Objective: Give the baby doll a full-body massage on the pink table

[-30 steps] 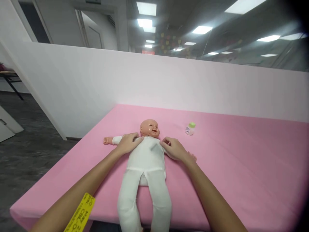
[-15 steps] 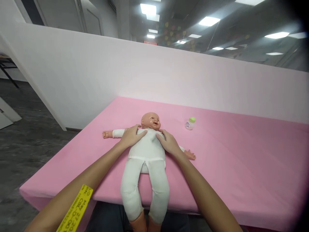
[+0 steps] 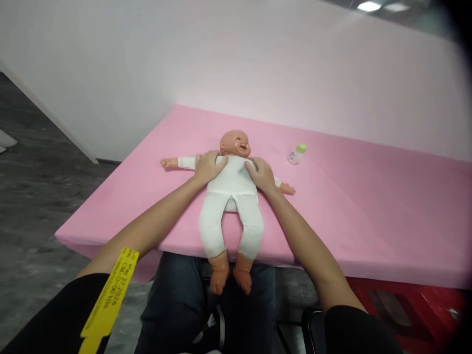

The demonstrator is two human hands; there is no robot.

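Note:
A baby doll (image 3: 232, 179) in a white suit lies on its back on the pink-covered table (image 3: 354, 211). Its bald head points away from me and is turned to the right, its arms are spread out, and its bare feet hang past the near edge. My left hand (image 3: 209, 167) wraps the doll's shoulder on the left side, thumb on the chest. On the other side my right hand (image 3: 261, 174) grips the opposite shoulder in the same way. Fingers behind the shoulders are partly hidden.
A small clear bottle with a green cap (image 3: 297, 154) is on the table to the right of the doll's head. White partition walls (image 3: 258, 59) rise behind and at left. Below the table's right side is something red and shiny (image 3: 431, 309).
My view has tipped downward, so the doll and table appear higher and the doll's feet and my legs now show. Both hands keep their hold on the doll's shoulders.

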